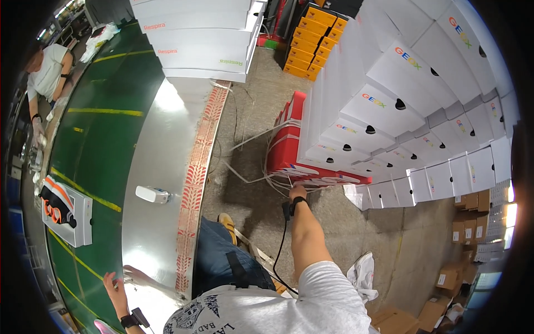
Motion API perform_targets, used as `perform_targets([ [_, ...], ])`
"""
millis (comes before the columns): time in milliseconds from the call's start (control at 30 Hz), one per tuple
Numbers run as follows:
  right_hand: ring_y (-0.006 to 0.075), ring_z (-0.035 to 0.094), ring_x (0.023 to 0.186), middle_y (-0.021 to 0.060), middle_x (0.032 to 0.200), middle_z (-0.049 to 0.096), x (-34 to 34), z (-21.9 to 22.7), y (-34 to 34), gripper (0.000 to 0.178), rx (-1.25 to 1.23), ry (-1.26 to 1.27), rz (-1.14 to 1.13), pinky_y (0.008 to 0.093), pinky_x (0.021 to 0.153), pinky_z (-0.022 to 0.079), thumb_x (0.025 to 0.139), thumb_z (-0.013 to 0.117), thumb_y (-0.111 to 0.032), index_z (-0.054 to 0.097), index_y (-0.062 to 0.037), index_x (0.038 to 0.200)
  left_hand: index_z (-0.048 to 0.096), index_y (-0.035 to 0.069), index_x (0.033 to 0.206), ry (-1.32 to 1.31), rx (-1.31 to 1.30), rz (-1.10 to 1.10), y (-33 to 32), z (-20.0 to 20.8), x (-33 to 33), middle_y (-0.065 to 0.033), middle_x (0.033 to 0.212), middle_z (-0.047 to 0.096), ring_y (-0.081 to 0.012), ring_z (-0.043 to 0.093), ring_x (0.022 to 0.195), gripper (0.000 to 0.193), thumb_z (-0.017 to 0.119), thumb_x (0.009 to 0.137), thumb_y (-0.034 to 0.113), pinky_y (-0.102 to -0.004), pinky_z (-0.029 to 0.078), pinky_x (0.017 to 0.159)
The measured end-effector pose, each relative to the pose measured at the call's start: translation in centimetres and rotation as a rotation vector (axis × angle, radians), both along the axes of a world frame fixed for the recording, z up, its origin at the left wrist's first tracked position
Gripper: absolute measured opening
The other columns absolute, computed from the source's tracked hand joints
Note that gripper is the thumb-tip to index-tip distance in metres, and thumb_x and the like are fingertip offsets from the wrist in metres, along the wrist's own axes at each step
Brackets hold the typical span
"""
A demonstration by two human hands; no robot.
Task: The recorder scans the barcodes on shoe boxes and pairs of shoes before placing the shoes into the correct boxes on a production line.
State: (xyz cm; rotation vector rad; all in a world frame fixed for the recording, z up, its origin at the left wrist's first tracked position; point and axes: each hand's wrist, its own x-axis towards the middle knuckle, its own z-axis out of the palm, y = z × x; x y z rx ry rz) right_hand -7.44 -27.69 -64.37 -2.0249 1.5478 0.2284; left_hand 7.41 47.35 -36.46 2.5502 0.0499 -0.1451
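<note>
My right hand (297,191) reaches down to the right, its fingers closed at the white plastic strap (269,176) tied round a stack of red shoe boxes (285,150). The fingertips are partly hidden against the lowest red box. To the left, my left hand (115,286) is raised beside the metal tabletop (150,234), empty, with its fingers apart. Both wrists wear dark bands; a black cable (281,245) hangs from the right one. On the tabletop lies a small white bottle (153,194), farther from me than my left hand.
White shoe boxes (356,128) are stacked high on the right. More white boxes (194,50) stand at the table's far end. Beyond the floor are orange boxes (306,44). On the green conveyor (105,139), a sneaker (57,203) rests on a box. A co-worker (50,72) stands across it.
</note>
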Motion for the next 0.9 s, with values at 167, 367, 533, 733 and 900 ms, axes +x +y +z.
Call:
perform_targets([
  [167, 0.0370, 0.062, 0.117, 0.0211, 0.120, 0.067, 2.9, -0.1, 0.7, 0.046, 0.059, -0.109, -0.019, 0.0423, 0.100, 0.048, 0.080, 0.060, -0.015, 0.065, -0.0109, 0.125, 0.056, 0.009, 0.126, 0.033, 0.022, 0.043, 0.3, -0.2, -1.3, -0.0126, 0.144, 0.042, -0.0227, 0.058, 0.101, 0.034, 0.063, 0.092, 0.007, -0.0325, 0.051, 0.078],
  [367, 0.0254, 0.072, 0.081, 0.0184, 0.097, 0.072, -2.6, -4.3, -3.7, 0.059, 0.221, -0.083, 0.104, 0.0375, 0.068, 0.054, 0.073, 0.060, -0.008, 0.061, -0.0089, 0.131, 0.056, 0.009, 0.127, 0.029, -0.061, -0.006, 1.1, -2.0, -1.0, -0.0125, 0.145, 0.043, -0.0225, 0.059, 0.102, 0.035, 0.064, 0.092, 0.008, -0.0325, 0.051, 0.079],
  [533, 0.0241, 0.070, 0.073, 0.0120, 0.088, 0.070, -5.2, -3.5, -5.8, 0.039, 0.433, -0.292, -0.160, 0.0384, 0.065, 0.058, 0.080, 0.065, -0.007, 0.065, -0.0097, 0.119, 0.056, 0.009, 0.127, 0.042, -0.093, 0.030, 0.9, -2.1, -1.1, -0.0130, 0.144, 0.044, -0.0224, 0.060, 0.101, 0.035, 0.063, 0.093, 0.007, -0.0310, 0.051, 0.079],
  [733, 0.0190, 0.069, 0.075, 0.0065, 0.091, 0.070, -1.9, 5.1, -7.3, 0.026, 0.717, -0.469, -0.211, 0.0357, 0.063, 0.058, 0.092, 0.063, -0.017, 0.064, -0.0096, 0.117, 0.057, 0.006, 0.126, 0.006, -0.114, 0.023, 0.5, -2.5, -0.7, -0.0131, 0.142, 0.045, -0.0227, 0.059, 0.103, 0.034, 0.062, 0.092, 0.005, -0.0315, 0.052, 0.083],
  [900, 0.0150, 0.068, 0.091, 0.0055, 0.101, 0.071, 7.6, 16.9, -0.5, 0.030, 0.786, -0.450, 0.236, 0.0316, 0.077, 0.056, 0.097, 0.063, -0.029, 0.065, -0.0084, 0.119, 0.056, 0.005, 0.124, -0.086, -0.121, 0.018, 3.0, -3.1, -1.7, -0.0129, 0.141, 0.045, -0.0243, 0.057, 0.106, 0.033, 0.061, 0.092, 0.005, -0.0322, 0.052, 0.084],
])
